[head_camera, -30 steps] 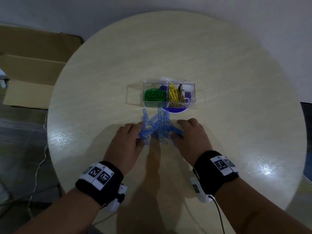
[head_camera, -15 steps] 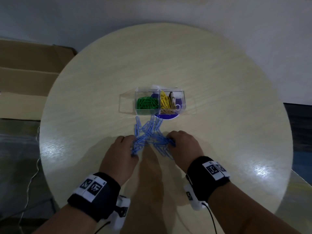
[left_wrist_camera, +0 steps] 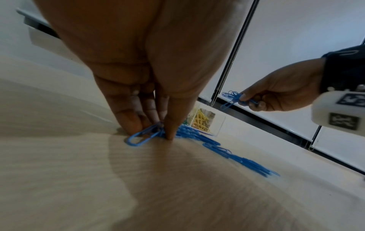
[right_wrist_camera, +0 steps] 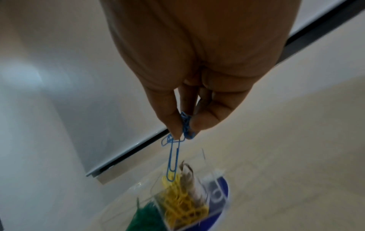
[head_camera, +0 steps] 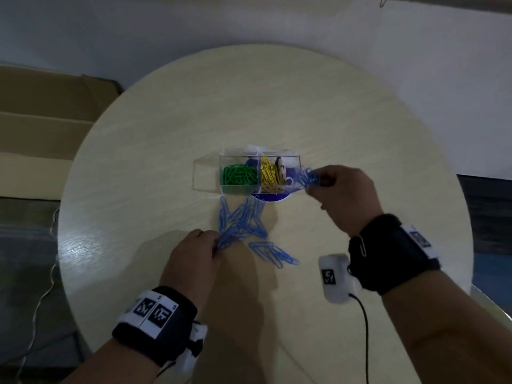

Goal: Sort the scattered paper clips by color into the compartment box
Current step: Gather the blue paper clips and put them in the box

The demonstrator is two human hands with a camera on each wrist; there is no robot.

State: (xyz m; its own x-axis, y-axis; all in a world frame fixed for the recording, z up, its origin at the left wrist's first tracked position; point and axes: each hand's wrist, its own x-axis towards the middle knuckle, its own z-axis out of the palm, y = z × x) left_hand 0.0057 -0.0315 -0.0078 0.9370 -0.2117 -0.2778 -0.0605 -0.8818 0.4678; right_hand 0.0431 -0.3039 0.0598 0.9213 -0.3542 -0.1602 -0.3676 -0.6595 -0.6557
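A clear compartment box (head_camera: 294, 159) stands mid-table, with green clips (head_camera: 238, 175) at its left and yellow clips (head_camera: 270, 173) beside them. My right hand (head_camera: 318, 182) hovers at the box's right end and pinches a bunch of blue clips (head_camera: 308, 177), one of which dangles above the yellow clips (right_wrist_camera: 183, 201) in the right wrist view. A pile of blue clips (head_camera: 243, 220) lies in front of the box. My left hand (head_camera: 214, 243) presses its fingertips (left_wrist_camera: 136, 125) on the near edge of the blue clips (left_wrist_camera: 146, 136).
A short row of blue clips (head_camera: 274, 253) lies apart, right of the pile. The round wooden table (head_camera: 138, 189) has a cardboard box (head_camera: 41, 120) beyond its left edge. A cable (head_camera: 363, 328) runs from my right wrist unit. A wall stands behind the table.
My right hand has lifted off the pile with a bunch of blue clips and moved up and right to the box. My left hand stays at the pile's near edge.
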